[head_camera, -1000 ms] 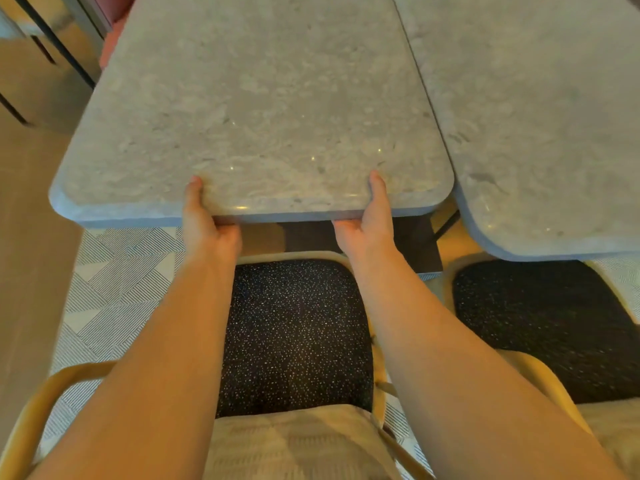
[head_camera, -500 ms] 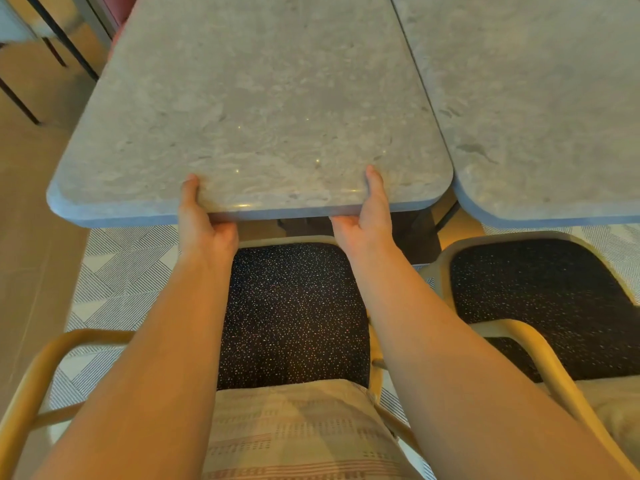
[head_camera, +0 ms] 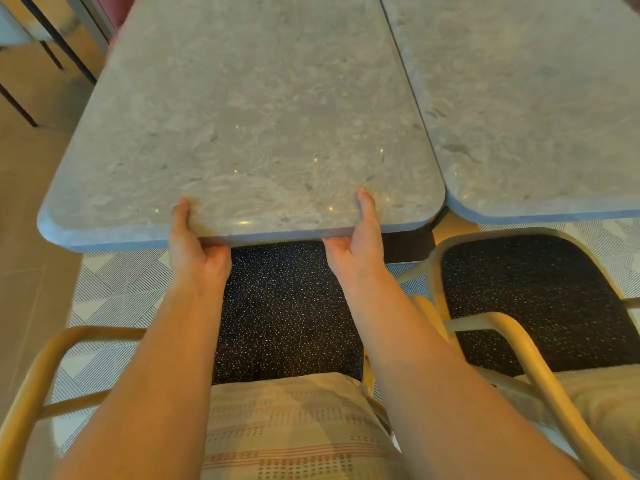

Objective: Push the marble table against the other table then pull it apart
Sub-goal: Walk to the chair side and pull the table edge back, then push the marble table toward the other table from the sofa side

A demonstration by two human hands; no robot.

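Observation:
The grey marble table [head_camera: 249, 109] fills the upper middle of the head view. Its right side lies flush against the other grey marble table [head_camera: 540, 98], with only a thin dark seam between them. My left hand [head_camera: 194, 247] grips the near edge left of centre, thumb on top and fingers curled underneath. My right hand [head_camera: 356, 244] grips the same edge further right in the same way. The table legs are mostly hidden under the tops.
A chair with a dark speckled seat [head_camera: 287, 306] and tan frame [head_camera: 41, 368] stands under my arms, with a striped cushion [head_camera: 298, 431] at its back. A second like chair [head_camera: 533, 299] stands at the right. Dark furniture legs [head_camera: 52, 39] stand at the far left.
The near edges of the two tables, offset one second ago, now line up, and the seam between them has narrowed. Both hands keep their grip on the near edge.

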